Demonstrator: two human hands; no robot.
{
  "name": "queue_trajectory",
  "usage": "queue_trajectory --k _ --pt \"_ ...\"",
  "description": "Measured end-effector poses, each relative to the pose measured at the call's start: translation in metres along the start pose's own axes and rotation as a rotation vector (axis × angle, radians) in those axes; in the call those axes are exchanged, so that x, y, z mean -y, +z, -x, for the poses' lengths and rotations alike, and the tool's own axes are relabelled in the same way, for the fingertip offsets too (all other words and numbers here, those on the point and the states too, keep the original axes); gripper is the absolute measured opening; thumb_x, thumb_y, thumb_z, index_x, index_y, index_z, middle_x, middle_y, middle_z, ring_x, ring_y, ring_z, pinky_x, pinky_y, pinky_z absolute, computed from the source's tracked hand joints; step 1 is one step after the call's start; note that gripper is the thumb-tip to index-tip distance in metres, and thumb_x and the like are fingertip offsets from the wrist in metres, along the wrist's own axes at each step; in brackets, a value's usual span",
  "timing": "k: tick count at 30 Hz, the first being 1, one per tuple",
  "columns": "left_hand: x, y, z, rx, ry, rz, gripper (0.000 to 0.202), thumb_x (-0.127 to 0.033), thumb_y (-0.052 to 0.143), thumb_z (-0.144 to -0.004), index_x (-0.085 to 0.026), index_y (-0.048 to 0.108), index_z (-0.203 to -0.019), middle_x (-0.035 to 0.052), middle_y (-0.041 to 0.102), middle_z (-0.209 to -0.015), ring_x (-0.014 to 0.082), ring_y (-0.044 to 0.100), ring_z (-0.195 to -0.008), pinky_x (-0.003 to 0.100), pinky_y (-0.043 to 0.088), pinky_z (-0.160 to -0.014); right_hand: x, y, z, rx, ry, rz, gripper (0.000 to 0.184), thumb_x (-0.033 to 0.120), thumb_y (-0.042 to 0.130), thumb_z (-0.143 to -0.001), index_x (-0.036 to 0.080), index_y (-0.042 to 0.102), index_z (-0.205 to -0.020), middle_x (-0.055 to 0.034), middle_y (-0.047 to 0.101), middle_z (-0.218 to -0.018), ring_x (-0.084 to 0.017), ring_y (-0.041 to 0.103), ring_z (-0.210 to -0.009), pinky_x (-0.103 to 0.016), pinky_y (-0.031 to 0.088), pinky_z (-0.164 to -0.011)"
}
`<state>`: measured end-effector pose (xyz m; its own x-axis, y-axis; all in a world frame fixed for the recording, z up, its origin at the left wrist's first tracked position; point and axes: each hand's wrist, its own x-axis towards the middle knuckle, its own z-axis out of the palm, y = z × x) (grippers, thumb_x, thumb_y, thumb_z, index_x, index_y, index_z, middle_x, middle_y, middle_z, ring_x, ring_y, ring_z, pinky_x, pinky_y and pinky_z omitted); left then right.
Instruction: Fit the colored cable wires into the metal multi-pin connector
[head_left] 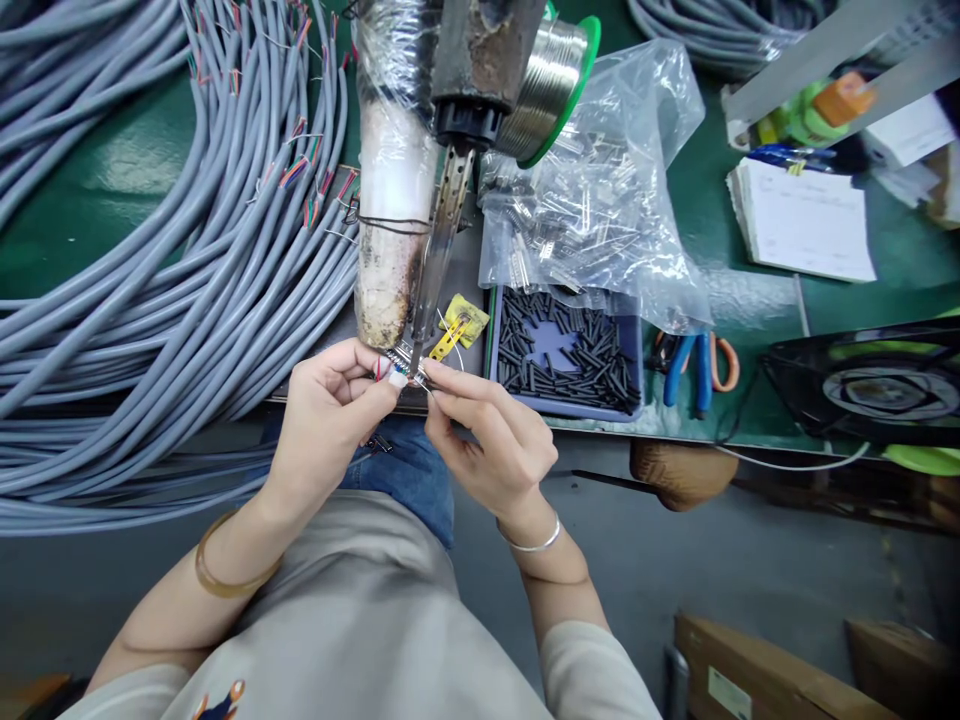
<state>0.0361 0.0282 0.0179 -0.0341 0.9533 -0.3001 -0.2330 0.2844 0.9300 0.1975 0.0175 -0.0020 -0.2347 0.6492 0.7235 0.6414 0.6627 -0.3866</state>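
My left hand (330, 405) is closed in a pinch on a small connector (400, 379) with a white part and fine coloured wires. Across from it, my right hand (495, 430) pinches a thin wire (427, 386) between thumb and fingers. Both sets of fingertips nearly meet at the bench edge, right under the tip of a soldering iron (442, 230) that points down from above. Fingers hide part of the connector. Just beyond the fingertips lies a yellow pad with a strip (463, 322). A spool of solder wire (547, 85) sits beside the iron.
Thick bundles of grey cables (247, 230) with stripped coloured ends cover the left. To the right are a purple tray (641, 390) of short black tubes, a plastic bag (592, 170) of metal parts, pliers (701, 370), paper sheets (802, 220) and a black fan (870, 385).
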Motion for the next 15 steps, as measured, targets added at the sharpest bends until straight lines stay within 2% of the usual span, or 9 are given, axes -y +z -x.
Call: queue_trajectory --k 7,15 --pt "0.0016 -0.0025 0.0024 0.045 -0.059 -0.025 0.019 -0.02 0.076 -0.079 -0.019 0.059 -0.07 -0.0092 0.046 -0.047 0.0029 0.032 -0.037 0.016 0.023 -0.037 -0.0015 -0.0021 0.0034 0.023 -0.153 0.043 0.017 0.004 0.068 -0.088 0.02 0.063 -0.091 -0.0115 0.083 -0.103 -0.018 0.081 -0.095 -0.026 0.069 -0.087" --pt "-0.0001 -0.0024 0.0032 0.042 -0.078 -0.026 0.02 -0.023 0.079 -0.077 -0.018 0.061 -0.071 -0.0088 0.048 -0.048 0.0034 0.035 -0.037 0.016 0.027 -0.037 -0.0004 -0.0003 0.0052 0.015 -0.026 -0.045 0.024 0.0 0.07 -0.084 0.021 0.063 -0.094 -0.0106 0.083 -0.108 -0.018 0.082 -0.092 -0.026 0.069 -0.083"
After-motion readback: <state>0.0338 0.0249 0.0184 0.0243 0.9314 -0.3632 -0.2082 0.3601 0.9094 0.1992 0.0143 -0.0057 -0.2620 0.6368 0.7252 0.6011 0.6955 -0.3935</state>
